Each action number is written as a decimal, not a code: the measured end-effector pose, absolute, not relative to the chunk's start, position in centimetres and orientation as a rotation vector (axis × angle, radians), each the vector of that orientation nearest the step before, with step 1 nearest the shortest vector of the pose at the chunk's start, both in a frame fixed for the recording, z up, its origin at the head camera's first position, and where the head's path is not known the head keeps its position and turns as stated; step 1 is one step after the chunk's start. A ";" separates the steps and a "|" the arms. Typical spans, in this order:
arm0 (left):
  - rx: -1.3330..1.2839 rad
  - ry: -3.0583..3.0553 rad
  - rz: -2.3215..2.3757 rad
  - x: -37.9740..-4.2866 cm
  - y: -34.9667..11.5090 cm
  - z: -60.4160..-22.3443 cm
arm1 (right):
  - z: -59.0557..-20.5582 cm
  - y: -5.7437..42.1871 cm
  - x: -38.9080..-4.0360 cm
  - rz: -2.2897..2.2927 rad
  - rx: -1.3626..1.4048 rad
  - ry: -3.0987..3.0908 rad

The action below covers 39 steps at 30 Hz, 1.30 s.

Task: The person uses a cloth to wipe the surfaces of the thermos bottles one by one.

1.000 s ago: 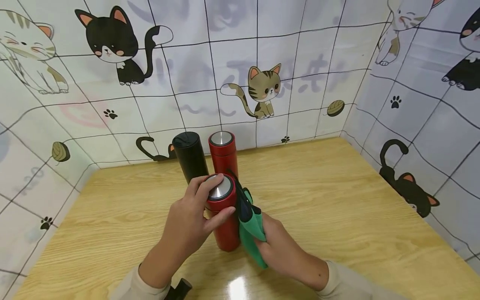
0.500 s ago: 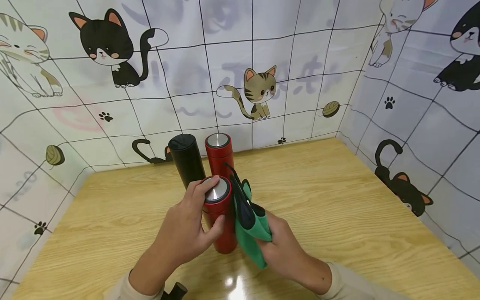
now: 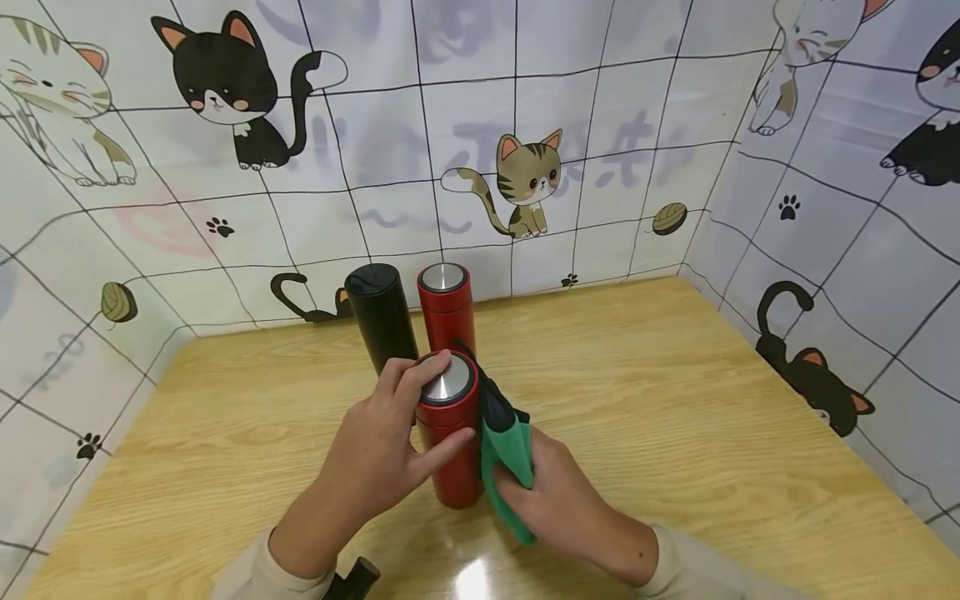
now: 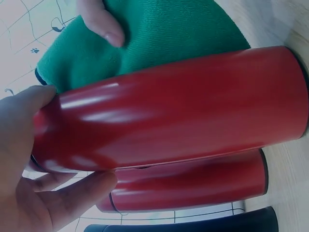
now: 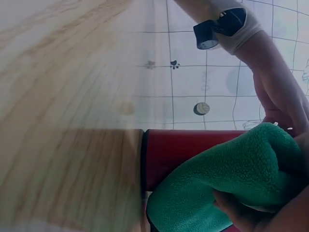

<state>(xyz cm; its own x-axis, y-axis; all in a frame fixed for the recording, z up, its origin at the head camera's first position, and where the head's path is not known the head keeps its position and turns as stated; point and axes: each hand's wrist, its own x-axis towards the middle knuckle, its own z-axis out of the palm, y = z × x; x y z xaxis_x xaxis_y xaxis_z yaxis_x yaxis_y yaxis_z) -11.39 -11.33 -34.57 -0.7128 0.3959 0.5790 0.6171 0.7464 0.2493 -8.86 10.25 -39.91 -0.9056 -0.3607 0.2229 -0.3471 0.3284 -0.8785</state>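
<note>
An upright red thermos bottle with a silver-topped lid stands on the wooden table. My left hand grips it around the top, one finger across the lid and the thumb along the near side. In the left wrist view the same red bottle fills the middle. My right hand holds a folded green cloth with dark edging against the bottle's right side. The right wrist view has the fuzzy green cloth bunched in the fingers, covering part of the red bottle.
A second red thermos and a black thermos stand behind, near the wall covering with printed cats. The wooden table extends to the right and left. A dark camera is strapped to the left wrist.
The green cloth has shifted slightly down along the bottle's right side, and its dark edge has folded over. The left hand keeps its hold on the bottle's top.
</note>
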 end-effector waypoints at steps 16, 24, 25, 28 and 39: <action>-0.588 -2.460 -0.885 -11.1 -10.1 -35.5 | -41.0 10.5 -9.3 -1.643 -0.629 2.505; -0.486 -2.444 -1.269 -11.3 -8.9 -36.6 | -40.2 10.7 -8.7 -1.807 -0.604 2.373; -0.482 -2.430 -1.302 -11.3 -8.8 -36.7 | -40.1 10.7 -8.6 -1.818 -0.617 2.355; -0.480 -2.397 -1.327 -11.3 -8.7 -36.8 | -39.8 10.7 -8.4 -1.845 -0.648 2.304; -0.577 -2.328 -0.815 -11.5 -9.6 -36.0 | -38.0 11.2 -7.9 -2.163 -0.532 2.125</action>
